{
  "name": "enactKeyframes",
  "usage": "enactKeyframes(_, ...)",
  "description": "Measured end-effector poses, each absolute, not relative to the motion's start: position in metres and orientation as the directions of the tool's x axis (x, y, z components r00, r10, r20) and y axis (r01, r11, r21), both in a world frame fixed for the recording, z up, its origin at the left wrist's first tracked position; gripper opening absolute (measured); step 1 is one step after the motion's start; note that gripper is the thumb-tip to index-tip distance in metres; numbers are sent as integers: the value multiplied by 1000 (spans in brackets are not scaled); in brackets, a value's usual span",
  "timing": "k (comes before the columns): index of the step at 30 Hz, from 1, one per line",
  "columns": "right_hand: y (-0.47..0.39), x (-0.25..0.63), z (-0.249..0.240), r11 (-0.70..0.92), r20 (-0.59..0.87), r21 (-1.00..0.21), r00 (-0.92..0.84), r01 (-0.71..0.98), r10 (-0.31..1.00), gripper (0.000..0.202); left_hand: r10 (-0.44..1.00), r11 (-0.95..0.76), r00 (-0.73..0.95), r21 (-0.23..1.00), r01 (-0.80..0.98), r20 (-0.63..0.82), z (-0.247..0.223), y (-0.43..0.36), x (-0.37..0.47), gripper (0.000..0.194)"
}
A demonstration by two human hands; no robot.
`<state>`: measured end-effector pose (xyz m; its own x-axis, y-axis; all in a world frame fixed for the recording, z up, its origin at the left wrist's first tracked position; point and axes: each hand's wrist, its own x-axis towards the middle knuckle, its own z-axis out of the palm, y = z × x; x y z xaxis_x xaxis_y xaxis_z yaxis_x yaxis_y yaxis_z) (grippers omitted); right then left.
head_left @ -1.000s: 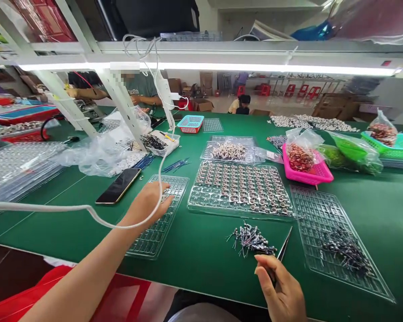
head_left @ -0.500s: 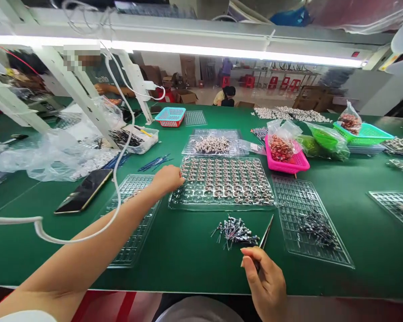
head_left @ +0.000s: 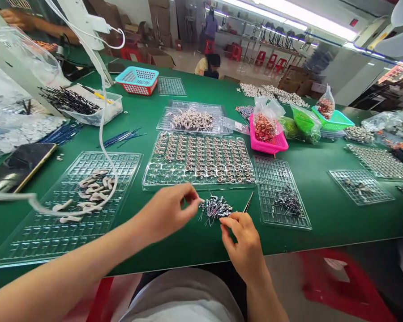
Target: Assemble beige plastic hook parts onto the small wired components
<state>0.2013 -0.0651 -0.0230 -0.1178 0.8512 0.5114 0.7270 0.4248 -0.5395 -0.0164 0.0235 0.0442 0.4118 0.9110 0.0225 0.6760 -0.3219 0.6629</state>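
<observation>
My left hand (head_left: 173,210) is closed in a pinch at the left edge of a heap of small dark parts with thin wire legs (head_left: 216,208). Whatever its fingertips hold is too small to make out. At the heap's right side, my right hand (head_left: 243,239) is closed around metal tweezers (head_left: 248,202), whose points stick out past the fingers, pointing away from me. Just beyond both hands lies a clear plastic tray (head_left: 164,169) with rows of round, brownish-white pieces; several pockets at its front left hold none.
Left is a clear tray (head_left: 127,163) with loose white pieces, crossed by a white cable (head_left: 102,134); a phone (head_left: 23,163) lies beyond. Another tray (head_left: 265,210) with wire-legged parts sits right. Farther back are a pink basket (head_left: 270,145) and a blue basket (head_left: 137,76).
My left hand has come back from the tray's left edge to the heap of parts. My right hand has moved up to the heap with the tweezers. The view has tilted and shifted.
</observation>
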Motion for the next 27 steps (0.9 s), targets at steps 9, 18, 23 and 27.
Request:
enactKeyframes(9,-53,209,-21,356,433,-401,-167,844,886,18,867,-162,492,891,424,-76,4,12,-1,18)
enactKeyframes(18,-47,197,-29,354,434,-354,-183,866,882,13,834,156,503,972,176,-226,-1,16,-1,15)
enactKeyframes(23,-49,200,-28,345,413,-345,-189,873,891,13,845,191,477,970,152,-241,-3,17,0,14)
enactKeyframes(27,-54,201,-22,363,381,-407,-206,838,901,13,843,195,477,968,159,-248,-3,16,0,15)
